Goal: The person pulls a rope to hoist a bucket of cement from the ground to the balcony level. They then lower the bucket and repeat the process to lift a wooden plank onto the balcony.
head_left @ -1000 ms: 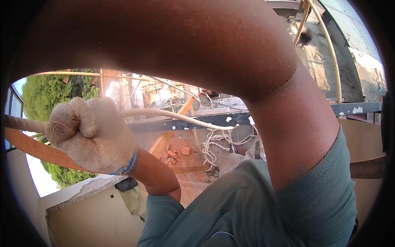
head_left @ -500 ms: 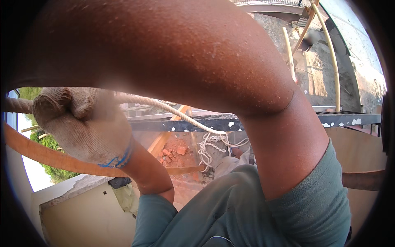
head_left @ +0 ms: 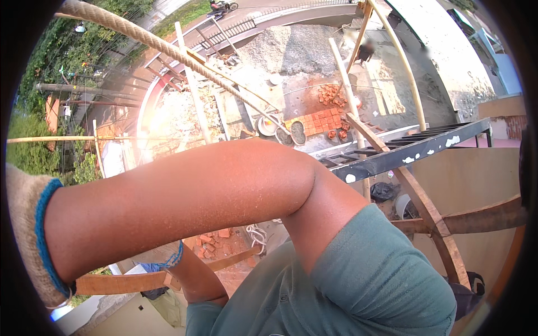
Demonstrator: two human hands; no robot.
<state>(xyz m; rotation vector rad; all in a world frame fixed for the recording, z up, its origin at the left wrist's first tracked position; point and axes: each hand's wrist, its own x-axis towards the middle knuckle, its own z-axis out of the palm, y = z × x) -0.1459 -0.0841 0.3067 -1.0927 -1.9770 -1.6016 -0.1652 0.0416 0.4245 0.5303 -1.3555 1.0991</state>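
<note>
At the left edge is the knitted glove (head_left: 23, 235) on my right hand, with a blue cuff; its fingers are cut off by the frame. My right forearm reaches across in front of me. Under it shows only the wrist end of my left hand (head_left: 159, 256), in a similar glove; the fingers are hidden. A thick beige rope (head_left: 168, 50) slants from the upper left down to two buckets, a pale one (head_left: 268, 126) and a grey-filled one (head_left: 298, 133). Whether either hand grips the rope cannot be seen.
A black metal ladder-like frame (head_left: 414, 157) with white paint spots lies at right, beside wooden beams (head_left: 431, 224). Far below are a gravel heap (head_left: 280, 50), stacked bricks (head_left: 319, 122), bamboo poles (head_left: 400, 61) and a person (head_left: 366, 51). Broken bricks (head_left: 210, 243) lie nearer me.
My right forearm has come down across the view. My left hand, closed round the rope before, is now lower and mostly covered. The view has tilted up, bringing the ground and buckets into sight.
</note>
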